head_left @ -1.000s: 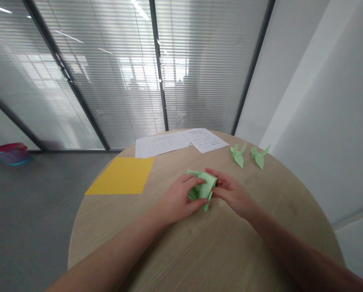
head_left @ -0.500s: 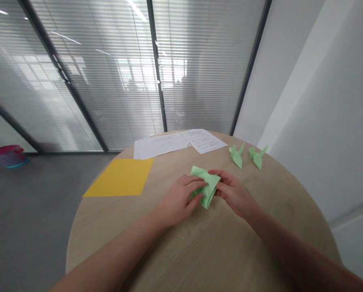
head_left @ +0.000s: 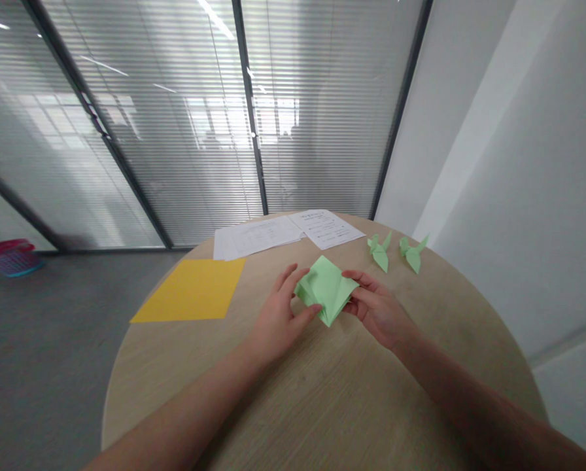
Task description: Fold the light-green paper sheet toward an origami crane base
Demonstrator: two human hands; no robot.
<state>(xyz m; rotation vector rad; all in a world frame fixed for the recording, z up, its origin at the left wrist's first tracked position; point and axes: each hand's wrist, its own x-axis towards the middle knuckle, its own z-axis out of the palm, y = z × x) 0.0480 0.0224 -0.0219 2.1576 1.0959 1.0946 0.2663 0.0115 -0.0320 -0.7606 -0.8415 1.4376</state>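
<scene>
A light green sheet of origami paper, folded in layers into a diamond shape, is between my two hands above the middle of the table. My left hand grips its left side, the thumb on the lower front face and the fingers along the upper left edge. On the opposite side, my right hand pinches the right corner between thumb and fingers. Some of the right fingers are hidden behind the paper. Two folded green paper cranes, one nearer and one farther right, stand beyond my right hand.
A yellow sheet lies at the left of the round wooden table. White sheets and a printed page lie at the far edge. A red and blue basket is on the floor at left. White wall stands close on the right.
My left fingers have moved from across the paper's front to its left edge. The paper now faces me more openly as a wider diamond. My right hand keeps its hold.
</scene>
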